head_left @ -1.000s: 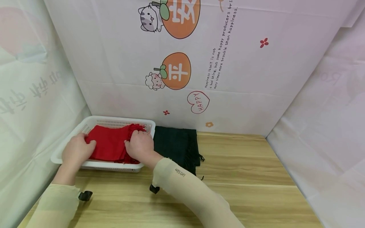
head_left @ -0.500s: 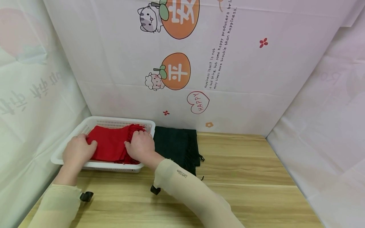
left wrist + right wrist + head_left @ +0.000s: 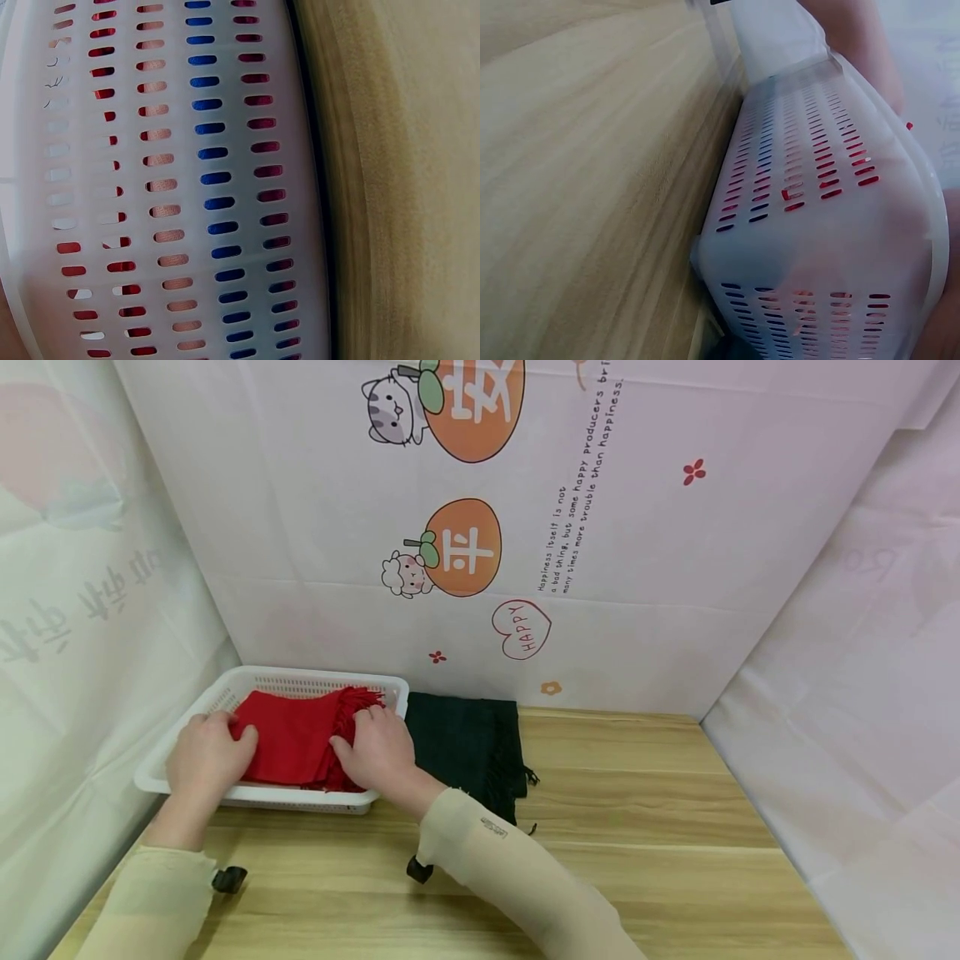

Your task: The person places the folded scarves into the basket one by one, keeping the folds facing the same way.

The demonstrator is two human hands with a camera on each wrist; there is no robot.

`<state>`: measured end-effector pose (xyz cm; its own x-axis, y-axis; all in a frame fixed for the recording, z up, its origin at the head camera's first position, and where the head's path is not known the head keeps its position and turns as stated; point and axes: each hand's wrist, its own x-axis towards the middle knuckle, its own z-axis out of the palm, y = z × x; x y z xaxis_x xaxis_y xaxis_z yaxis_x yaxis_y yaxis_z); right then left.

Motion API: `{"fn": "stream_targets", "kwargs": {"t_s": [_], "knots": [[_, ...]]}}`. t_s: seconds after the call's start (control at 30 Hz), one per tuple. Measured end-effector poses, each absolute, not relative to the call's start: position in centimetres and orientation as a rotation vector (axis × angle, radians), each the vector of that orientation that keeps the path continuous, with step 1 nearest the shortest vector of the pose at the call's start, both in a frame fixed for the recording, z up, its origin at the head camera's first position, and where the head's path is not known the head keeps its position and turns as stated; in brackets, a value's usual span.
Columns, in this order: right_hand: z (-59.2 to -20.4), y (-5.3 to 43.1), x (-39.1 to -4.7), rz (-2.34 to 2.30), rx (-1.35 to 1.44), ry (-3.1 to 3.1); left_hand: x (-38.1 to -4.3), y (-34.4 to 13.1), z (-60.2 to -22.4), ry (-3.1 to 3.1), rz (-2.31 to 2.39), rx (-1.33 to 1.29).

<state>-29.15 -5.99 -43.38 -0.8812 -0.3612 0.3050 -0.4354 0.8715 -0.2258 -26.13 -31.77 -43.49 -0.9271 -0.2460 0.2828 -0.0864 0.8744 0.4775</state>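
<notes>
A folded red scarf [image 3: 288, 735] with a fringed right end lies on top in the white plastic basket [image 3: 292, 795] at the back left. My left hand [image 3: 206, 756] is at its left edge, thumb spread over the top. Whether the fingers pinch the cloth cannot be seen. By the fringe, my right hand [image 3: 381, 750] touches the right end with loose, spread fingers. Through the basket's slots, the left wrist view shows blue cloth [image 3: 212, 153] and dark red cloth [image 3: 265, 147] in lower layers. The right wrist view has the slotted basket corner [image 3: 795, 247] and parts of both hands.
Right of the basket, a folded dark green fringed scarf [image 3: 457, 743] lies on the wooden table [image 3: 637, 827]. A printed white sheet [image 3: 637, 568] stands behind the table, with more white sheeting [image 3: 885, 693] along both sides.
My right hand has shifted slightly right, its fingers loosening at the fringe. My left hand has edged a little right. The red scarf and basket have barely moved.
</notes>
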Motion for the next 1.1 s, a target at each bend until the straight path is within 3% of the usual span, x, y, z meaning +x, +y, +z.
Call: {"fn": "stream_targets", "kwargs": {"t_s": [1.1], "knots": [[-43.7, -2.6, -27.1, 0.616, 0.739, -2.678, -25.8, -30.6, -43.3, -2.557, -0.649, 0.164]]}}
